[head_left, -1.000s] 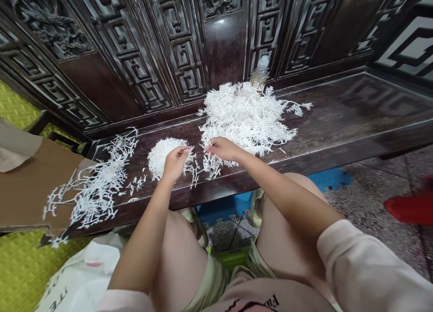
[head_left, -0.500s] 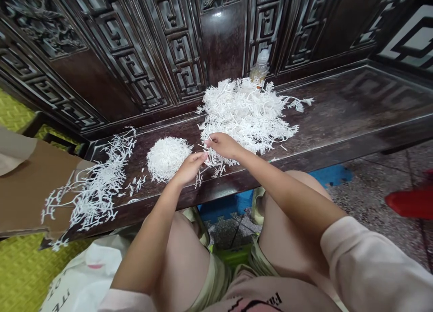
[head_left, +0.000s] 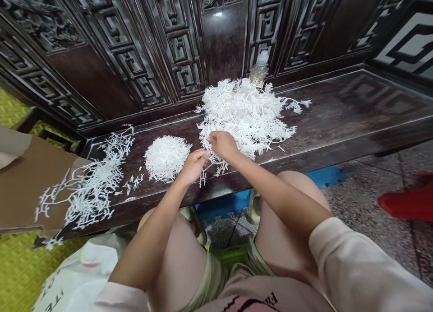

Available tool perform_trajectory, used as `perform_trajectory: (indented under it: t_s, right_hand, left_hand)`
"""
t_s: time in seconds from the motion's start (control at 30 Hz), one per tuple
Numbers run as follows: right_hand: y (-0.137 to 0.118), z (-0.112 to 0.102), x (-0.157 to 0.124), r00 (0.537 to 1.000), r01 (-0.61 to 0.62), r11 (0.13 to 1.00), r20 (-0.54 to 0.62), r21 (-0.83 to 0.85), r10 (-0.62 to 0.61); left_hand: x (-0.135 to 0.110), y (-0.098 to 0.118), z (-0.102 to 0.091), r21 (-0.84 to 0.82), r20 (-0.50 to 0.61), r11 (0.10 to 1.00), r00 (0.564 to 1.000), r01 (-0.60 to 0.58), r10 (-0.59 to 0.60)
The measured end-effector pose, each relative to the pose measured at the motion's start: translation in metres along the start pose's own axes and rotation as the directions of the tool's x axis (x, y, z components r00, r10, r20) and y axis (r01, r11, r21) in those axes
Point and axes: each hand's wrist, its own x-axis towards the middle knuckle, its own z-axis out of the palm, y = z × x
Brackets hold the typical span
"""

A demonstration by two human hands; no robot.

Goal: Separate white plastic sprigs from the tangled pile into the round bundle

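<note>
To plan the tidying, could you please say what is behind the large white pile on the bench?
A plastic bottle stands there, in front of the carved wooden panel; the pile hides its base.

Plastic bottle base hidden behind white pile; red object cut off at right edge.

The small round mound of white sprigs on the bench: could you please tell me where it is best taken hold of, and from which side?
I would cup it low around the base of the mound, coming from the front edge of the dark wooden bench. It is a loose dome of fine sprigs, so a pinch at the top would probably lift only a few. The left hand sits just to its right.
</note>
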Motion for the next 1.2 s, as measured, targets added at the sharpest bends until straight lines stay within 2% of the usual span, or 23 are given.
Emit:
perform_trajectory:
  t_s: [0.17,0.3,0.43,0.53,0.67,0.73,0.77,0.9,1.03,1.1,1.2]
  right_hand:
    - [0.0,-0.003,0.0,0.998,0.021,1.0,-0.062,-0.012,-0.022]
    - [0.004,-0.009,0.001,0.999,0.031,0.998,-0.023,0.057,-0.03]
    - [0.005,-0.011,0.001,1.0,-0.001,0.992,0.011,0.124,-0.001]
    - [0.003,-0.01,-0.002,0.998,0.0,0.989,0.056,0.145,-0.009]
    - [-0.001,-0.007,-0.006,0.994,0.001,0.99,0.105,0.139,-0.015]
    - [-0.002,-0.006,-0.007,0.992,0.001,0.99,0.125,0.139,-0.019]
    - [-0.002,-0.006,-0.007,0.991,0.0,0.99,0.129,0.138,-0.018]
    - [-0.002,-0.004,-0.006,0.992,-0.009,0.992,0.124,0.129,-0.007]
    - [-0.002,-0.004,-0.006,0.993,-0.007,0.992,0.117,0.124,-0.008]
    - [-0.002,-0.005,-0.006,0.993,-0.013,0.993,0.121,0.12,-0.002]
    - [-0.001,-0.005,-0.004,0.993,-0.021,0.994,0.121,0.107,0.008]
  left_hand:
    - [0.0,-0.004,-0.001,-0.066,-0.052,0.996,0.997,0.059,-0.063]
    - [0.0,-0.01,-0.004,-0.136,-0.078,0.978,0.983,0.157,-0.168]
    - [0.005,-0.024,-0.012,-0.151,-0.22,0.968,0.948,0.201,-0.231]
    - [0.009,-0.046,-0.027,-0.094,-0.357,0.946,0.876,0.311,-0.323]
    - [0.006,-0.077,-0.055,0.036,-0.546,0.845,0.719,0.533,-0.43]
    - [0.0,-0.082,-0.064,0.116,-0.614,0.774,0.658,0.622,-0.437]
    - [-0.002,-0.08,-0.066,0.163,-0.635,0.749,0.649,0.642,-0.419]
    - [-0.004,-0.059,-0.059,0.321,-0.635,0.76,0.724,0.565,-0.27]
    - [0.0,-0.041,-0.048,0.327,-0.671,0.816,0.725,0.477,-0.155]
    - [0.001,-0.034,-0.044,0.279,-0.603,0.903,0.792,0.327,-0.1]
    - [-0.001,-0.021,-0.032,0.127,-0.357,0.988,0.934,0.084,-0.034]
